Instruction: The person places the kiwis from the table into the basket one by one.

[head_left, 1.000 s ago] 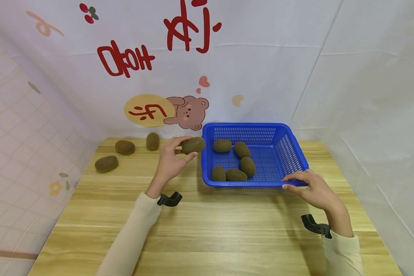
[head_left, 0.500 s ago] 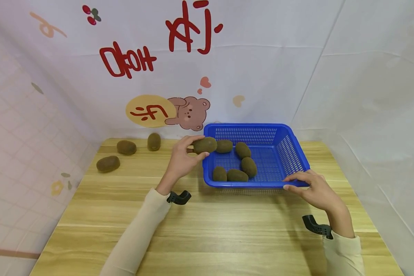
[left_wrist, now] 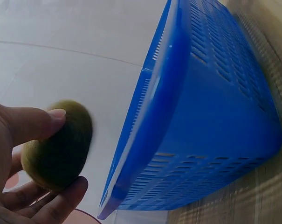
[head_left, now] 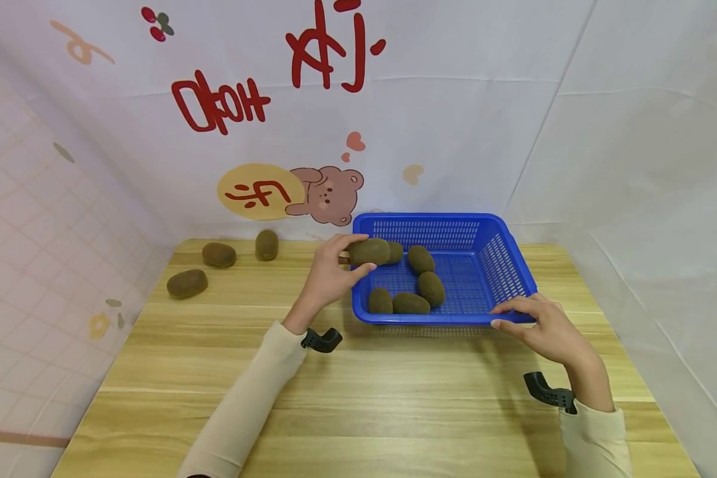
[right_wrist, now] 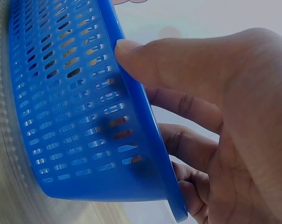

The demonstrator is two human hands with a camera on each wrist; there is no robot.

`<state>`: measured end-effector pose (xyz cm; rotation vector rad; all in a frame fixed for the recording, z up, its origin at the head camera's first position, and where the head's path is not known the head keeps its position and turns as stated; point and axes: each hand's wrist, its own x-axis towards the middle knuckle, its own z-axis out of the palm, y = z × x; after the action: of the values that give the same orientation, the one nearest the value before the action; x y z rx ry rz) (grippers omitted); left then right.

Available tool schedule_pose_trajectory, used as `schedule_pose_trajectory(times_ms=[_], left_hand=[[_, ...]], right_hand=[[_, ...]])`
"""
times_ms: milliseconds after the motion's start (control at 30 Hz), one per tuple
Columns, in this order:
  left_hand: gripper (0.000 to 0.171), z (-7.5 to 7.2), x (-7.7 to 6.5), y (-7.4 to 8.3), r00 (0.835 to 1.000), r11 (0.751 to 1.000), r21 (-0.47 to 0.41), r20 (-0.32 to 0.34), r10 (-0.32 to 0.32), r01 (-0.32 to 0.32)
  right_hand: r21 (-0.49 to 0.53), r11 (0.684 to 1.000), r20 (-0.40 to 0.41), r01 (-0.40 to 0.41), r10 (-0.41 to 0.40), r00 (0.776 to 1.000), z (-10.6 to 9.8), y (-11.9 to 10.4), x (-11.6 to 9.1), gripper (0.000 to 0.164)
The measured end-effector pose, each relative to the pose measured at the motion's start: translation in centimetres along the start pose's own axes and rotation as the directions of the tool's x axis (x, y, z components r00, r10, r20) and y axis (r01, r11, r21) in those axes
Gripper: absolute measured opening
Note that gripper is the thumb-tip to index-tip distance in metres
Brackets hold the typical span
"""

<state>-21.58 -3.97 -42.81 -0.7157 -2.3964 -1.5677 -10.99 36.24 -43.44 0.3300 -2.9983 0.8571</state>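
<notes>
My left hand (head_left: 330, 272) holds a brown kiwi (head_left: 369, 252) between thumb and fingers, above the left side of a blue plastic basket (head_left: 430, 318). In the left wrist view that kiwi (left_wrist: 61, 144) is in the grasp, apart from the basket wall (left_wrist: 215, 112). Several kiwis lie inside the basket along its left half; the held one partly hides one at the back left (head_left: 396, 253). My right hand (head_left: 544, 326) grips the rim near the front right corner. In the right wrist view, my right thumb (right_wrist: 145, 58) is outside the rim, with the fingers on the inner side.
Three kiwis rest on the wooden table (head_left: 394, 398) at the back left: an upright one (head_left: 266, 245), a second (head_left: 218, 255) and a third (head_left: 187, 284). A white printed cloth (head_left: 454, 133) hangs behind the table and along its sides.
My left hand has carried the kiwi rightward, from beside the basket's left edge to over its inside. The right hand stays on the rim, and the basket has not shifted.
</notes>
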Motion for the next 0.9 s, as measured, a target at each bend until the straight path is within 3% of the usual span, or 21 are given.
schedule_pose_trajectory(times_ms=[333,900], left_hand=[[0.057,-0.8,-0.3,-0.6,0.998,0.997,-0.054,0.006,-0.063,0.063],[0.077,-5.5,-1.0,-1.8,0.983,0.971,0.151,-0.028,-0.182,0.184]], right_hand=[[-0.004,1.0,-0.016,0.018,-0.018,1.0,0.1,-0.1,-0.1,0.016],[-0.006,1.0,-0.008,0.018,-0.018,1.0,-0.1,-0.2,0.1,0.016]])
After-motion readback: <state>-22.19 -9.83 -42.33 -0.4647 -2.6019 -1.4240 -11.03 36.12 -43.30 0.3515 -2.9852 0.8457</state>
